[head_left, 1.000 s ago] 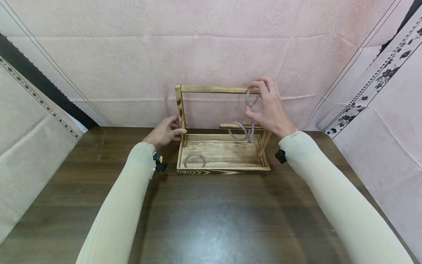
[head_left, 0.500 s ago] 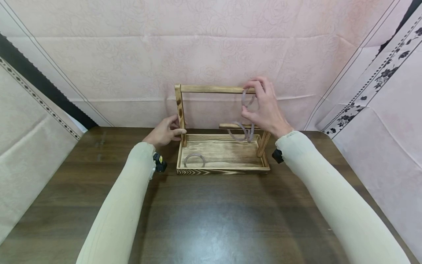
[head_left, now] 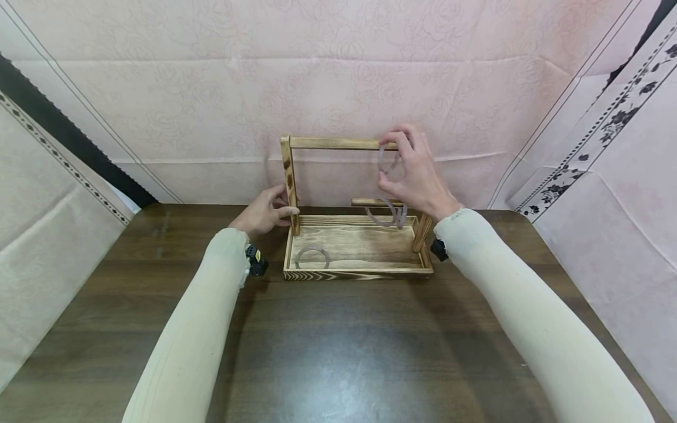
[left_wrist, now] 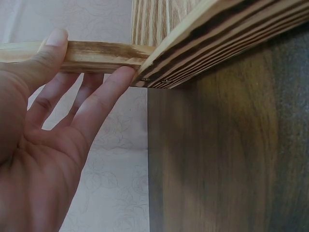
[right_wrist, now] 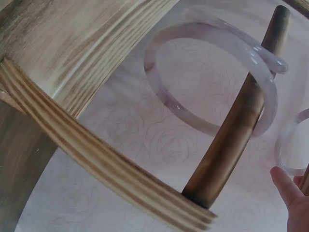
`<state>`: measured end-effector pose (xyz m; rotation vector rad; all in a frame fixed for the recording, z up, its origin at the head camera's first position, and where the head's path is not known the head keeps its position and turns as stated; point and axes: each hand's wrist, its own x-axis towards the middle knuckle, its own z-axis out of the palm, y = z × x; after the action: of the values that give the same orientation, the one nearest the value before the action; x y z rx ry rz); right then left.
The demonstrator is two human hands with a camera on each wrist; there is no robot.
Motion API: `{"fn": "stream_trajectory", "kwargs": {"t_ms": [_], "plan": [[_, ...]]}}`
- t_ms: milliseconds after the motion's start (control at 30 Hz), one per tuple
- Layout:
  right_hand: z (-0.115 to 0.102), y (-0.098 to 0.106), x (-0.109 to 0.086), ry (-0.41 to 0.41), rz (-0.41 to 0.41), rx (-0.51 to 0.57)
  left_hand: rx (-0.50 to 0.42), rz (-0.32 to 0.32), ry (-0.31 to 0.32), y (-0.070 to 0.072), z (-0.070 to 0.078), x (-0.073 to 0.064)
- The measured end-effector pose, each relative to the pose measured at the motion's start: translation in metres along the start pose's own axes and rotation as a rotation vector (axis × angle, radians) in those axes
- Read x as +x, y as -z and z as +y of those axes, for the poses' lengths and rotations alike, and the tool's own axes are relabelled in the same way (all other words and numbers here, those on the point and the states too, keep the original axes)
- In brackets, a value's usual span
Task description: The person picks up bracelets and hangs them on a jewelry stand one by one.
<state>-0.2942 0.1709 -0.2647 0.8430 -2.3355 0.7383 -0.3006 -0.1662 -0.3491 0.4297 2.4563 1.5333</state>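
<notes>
The bangles (right_wrist: pixel 171 105) look smooth and glossy, stone or plastic, hard to tell. The stand (head_left: pixel 357 244) is streaky-grained wood, its rod (right_wrist: pixel 229 123) smooth with a soft sheen. The counter (head_left: pixel 338 346) shows glossy wood grain. The backdrop (head_left: pixel 344 100) is creased, matt cloth; the sleeves (head_left: pixel 529 311) are matt cloth too.

Seemingly four bangles (head_left: pixel 312 248), one rack (head_left: pixel 365 245)

Head view: bright, diffuse illumination; 1 pale glare patch on the tabletop (head_left: pixel 338 329); soft shadows beside the sleeves (head_left: pixel 182 335). Left wrist view: dimmer, slightly soft. Right wrist view: specular highlights on the rings (right_wrist: pixel 270 94).
</notes>
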Motion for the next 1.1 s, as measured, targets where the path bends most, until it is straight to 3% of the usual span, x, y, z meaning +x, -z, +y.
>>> {"fn": "stream_trajectory", "kwargs": {"t_ms": [467, 700, 967, 1100], "plan": [[-0.004, -0.005, 0.003, 0.03, 0.008, 0.002, -0.009, 0.005, 0.02, -0.002, 0.0, 0.001], [-0.008, -0.005, 0.005, 0.036, -0.005, -0.01, -0.013, 0.015, -0.012, -0.001, 0.0, 0.002], [-0.011, -0.007, 0.006, 0.041, -0.008, -0.028, 0.077, 0.061, -0.022, 0.001, -0.004, 0.001], [-0.012, -0.007, 0.006, 0.034, -0.02, -0.031, 0.067, 0.087, -0.001, -0.001, -0.006, 0.001]]}}
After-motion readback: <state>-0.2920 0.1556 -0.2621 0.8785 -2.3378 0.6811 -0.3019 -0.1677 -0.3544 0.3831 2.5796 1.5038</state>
